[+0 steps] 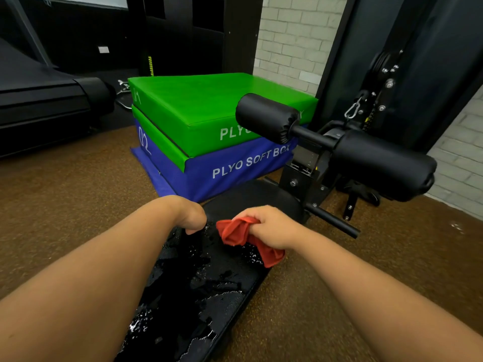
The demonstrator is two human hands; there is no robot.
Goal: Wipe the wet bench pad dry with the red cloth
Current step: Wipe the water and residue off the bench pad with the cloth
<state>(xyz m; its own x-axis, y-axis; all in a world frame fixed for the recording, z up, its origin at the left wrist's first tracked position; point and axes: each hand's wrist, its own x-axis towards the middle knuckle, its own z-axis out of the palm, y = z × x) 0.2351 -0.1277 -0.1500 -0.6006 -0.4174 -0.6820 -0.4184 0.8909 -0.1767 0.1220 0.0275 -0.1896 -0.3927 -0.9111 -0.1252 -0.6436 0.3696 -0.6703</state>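
The black bench pad (198, 291) runs from the bottom centre up to the middle of the view, with water drops and wet patches across it. My right hand (269, 227) is shut on the bunched red cloth (235, 231), which rests on the pad's upper right part; a loose end of the cloth hangs toward the pad's right edge. My left hand (189, 216) is curled over the pad's left edge, fingers hidden beneath the knuckles, gripping the pad.
Stacked green and blue plyo soft boxes (214, 142) stand just beyond the pad. Two black foam rollers (376, 160) on a metal frame rise at the right. A treadmill (47, 100) sits at the far left. Brown speckled floor surrounds the bench.
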